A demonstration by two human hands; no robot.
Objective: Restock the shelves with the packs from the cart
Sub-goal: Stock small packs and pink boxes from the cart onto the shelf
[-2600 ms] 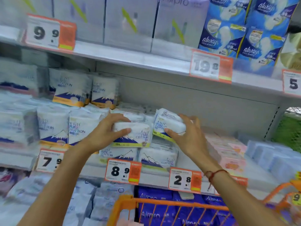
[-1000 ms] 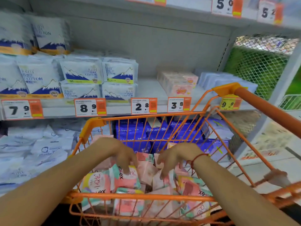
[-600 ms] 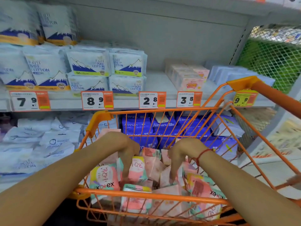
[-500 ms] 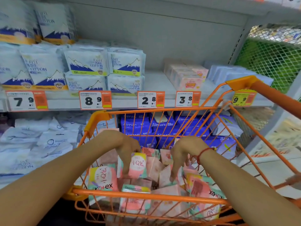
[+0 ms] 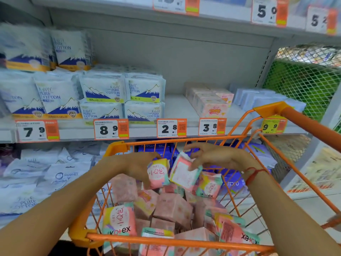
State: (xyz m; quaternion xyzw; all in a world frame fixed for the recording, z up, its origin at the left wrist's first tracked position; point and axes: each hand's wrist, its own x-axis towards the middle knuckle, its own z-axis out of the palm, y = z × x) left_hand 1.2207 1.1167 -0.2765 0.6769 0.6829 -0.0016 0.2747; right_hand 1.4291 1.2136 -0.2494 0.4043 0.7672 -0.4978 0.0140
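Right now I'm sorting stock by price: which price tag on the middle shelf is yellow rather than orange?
The 9.9 tag at the far right, behind the cart's handle; the other four are white and orange.

Two bare forearms are seen entering from the lower edge of the head view, one at each side. No sleeve is visible on either arm up to the frame edge. The left hand [image 5: 137,168] is bare; no ring, watch or band can be made out on it or on its wrist. The right hand [image 5: 218,157] is likewise bare of rings. A thin red cord bracelet [image 5: 253,172] is worn at the right wrist, wound in more than one strand, with a short loose end.
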